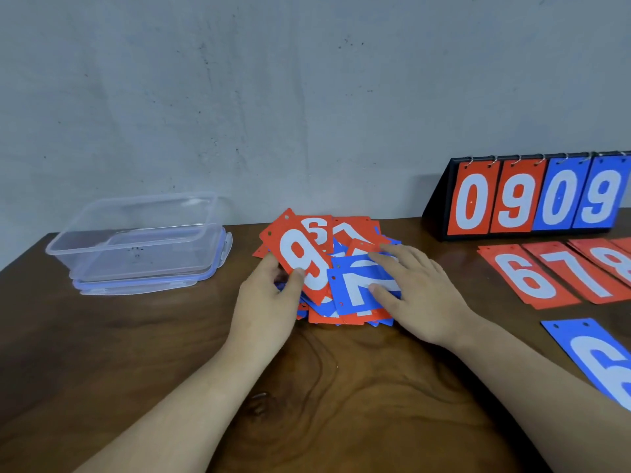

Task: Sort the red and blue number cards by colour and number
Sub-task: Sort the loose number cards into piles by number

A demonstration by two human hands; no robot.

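- Left hand (pixel 269 295) is seen pinching a red card with a white 9 (pixel 302 257), thumb on its face, fingers hidden behind it; right hand (pixel 420 295) is laid flat, fingers spread, on a blue card with a white 2 (pixel 356 285).
- Beneath them, a mixed heap of red and blue number cards (pixel 348 233) is found at mid-table; its lower cards are mostly covered.
- A row of red cards (pixel 560 268) showing 6, 7, 8 and a blue 6 card (pixel 594 360) are cut off at the right edge.
- Bare brown wooden table (pixel 341 387) is left open in front of the heap.
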